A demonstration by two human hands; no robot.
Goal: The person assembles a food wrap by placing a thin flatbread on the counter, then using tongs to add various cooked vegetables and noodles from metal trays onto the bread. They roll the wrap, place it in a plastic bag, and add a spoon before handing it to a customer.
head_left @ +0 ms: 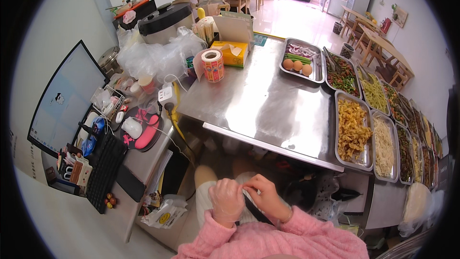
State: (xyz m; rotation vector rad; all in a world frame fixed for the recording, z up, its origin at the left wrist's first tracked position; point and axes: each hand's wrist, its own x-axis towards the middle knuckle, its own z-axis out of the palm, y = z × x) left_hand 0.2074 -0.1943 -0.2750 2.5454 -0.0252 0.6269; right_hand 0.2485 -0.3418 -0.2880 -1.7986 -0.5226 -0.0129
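My left hand (226, 201) wears a thin clear plastic glove and is held in front of my body, low in the head view. My right hand (266, 195) is bare and pinches the glove's edge at the left hand's fingers. Both forearms are in fuzzy pink sleeves (268, 240). A dark strap runs between the hands across my lap. Both hands hover below the front edge of the steel counter (258, 100).
Metal trays of food (353, 129) line the counter's right side, one with eggs (297, 64). A roll of stickers (212, 65) and a tissue box (231, 52) stand at the back. A monitor (64, 100), keyboard (103, 170) and mouse (132, 127) are at left. People sit far behind.
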